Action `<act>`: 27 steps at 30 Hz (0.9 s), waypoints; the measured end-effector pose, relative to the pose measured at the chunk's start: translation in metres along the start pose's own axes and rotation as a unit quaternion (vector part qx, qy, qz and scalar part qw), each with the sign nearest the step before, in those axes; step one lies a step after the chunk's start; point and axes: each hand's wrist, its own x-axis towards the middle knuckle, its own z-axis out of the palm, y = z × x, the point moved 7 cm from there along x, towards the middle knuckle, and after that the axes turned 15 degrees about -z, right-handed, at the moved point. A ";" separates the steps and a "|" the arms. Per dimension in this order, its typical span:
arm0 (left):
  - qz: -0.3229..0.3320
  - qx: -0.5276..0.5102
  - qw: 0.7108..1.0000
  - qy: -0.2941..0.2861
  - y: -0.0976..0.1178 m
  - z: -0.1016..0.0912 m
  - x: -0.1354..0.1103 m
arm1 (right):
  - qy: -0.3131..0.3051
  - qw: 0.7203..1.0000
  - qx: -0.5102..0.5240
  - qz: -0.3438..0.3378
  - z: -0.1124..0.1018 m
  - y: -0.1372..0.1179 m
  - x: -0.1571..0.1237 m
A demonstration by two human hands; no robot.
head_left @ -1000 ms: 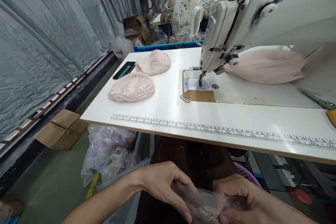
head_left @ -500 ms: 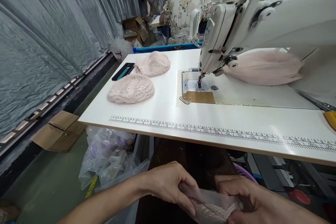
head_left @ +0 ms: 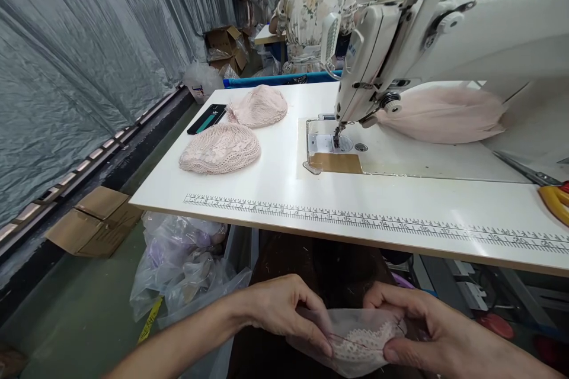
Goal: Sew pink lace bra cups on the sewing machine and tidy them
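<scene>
Over my lap, below the table's front edge, both hands grip a piece of sheer pale fabric with lace trim. My left hand pinches its left side between thumb and fingers. On its right side, my right hand holds it the same way, thumb on top. A dark line runs across the fabric between the thumbs. On the white table lie a pale pink lace piece and another pink lace piece behind it.
A white sewing machine stands on the table, with pink sheer fabric under its arm. Yellow-handled scissors lie at the right. A dark phone-like object is at the left. Plastic bags and a cardboard box are below. A person sits beyond.
My hands have spread and turned the fabric, so more of its lace edge and dark line shows. Both hands keep their grip. The view has shifted slightly.
</scene>
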 end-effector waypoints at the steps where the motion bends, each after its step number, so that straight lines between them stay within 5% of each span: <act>1: -0.016 -0.015 1.000 -0.010 -0.003 0.000 0.000 | -0.005 1.000 0.014 0.000 0.000 0.000 0.000; 10: -0.067 -0.037 0.997 -0.012 -0.005 0.003 0.007 | -0.021 0.996 0.080 -0.010 0.007 0.002 0.002; 27: -0.074 -0.081 0.994 -0.007 -0.007 0.005 0.008 | 0.002 0.999 0.028 -0.030 -0.002 0.011 -0.001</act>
